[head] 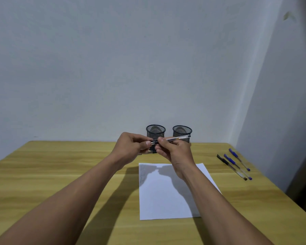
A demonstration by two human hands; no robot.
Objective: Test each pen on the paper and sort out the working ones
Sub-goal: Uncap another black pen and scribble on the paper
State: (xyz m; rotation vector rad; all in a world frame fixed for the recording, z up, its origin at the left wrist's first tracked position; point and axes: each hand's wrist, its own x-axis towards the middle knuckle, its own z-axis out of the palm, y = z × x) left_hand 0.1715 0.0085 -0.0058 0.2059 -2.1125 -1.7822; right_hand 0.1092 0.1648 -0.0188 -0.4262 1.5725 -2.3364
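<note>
L hand (131, 147), R hand (175, 151): pen (178, 138) aloft

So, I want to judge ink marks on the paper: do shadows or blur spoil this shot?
Head view: shadows of the left hand and right hand darken much of the top of the paper; its lower part is evenly lit. Head view: soft overall, so faint grey marks by its upper left edge can't be read.

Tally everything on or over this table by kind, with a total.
Blue-capped clear pens: 2
Black-capped clear pens: 2, one lying, the held pen pinched by left hand and right hand
Black wire-mesh cups: 2
White paper sheet: 1
Total: 7; a possible further pen lies part-hidden behind the hands.
</note>
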